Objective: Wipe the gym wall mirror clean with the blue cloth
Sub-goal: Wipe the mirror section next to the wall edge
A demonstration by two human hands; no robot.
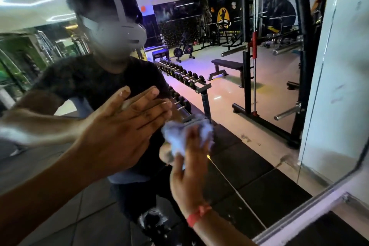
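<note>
The gym wall mirror (259, 78) fills the view and reflects a person in a black shirt and the gym behind. My left hand (123, 128) lies flat against the glass with its fingers straight and together, meeting its own reflection. Just to its lower right, my right hand (187, 168) holds the bunched blue cloth (177, 140) against the mirror. The cloth pokes out above the fingers and between them. A red band circles my right wrist.
The mirror's metal frame (299, 211) runs along the lower right. Small smudges (245, 138) mark the glass right of the cloth. Reflected in the mirror are a dumbbell rack (185, 78), a bench (227, 66) and a black weight rack (247, 56).
</note>
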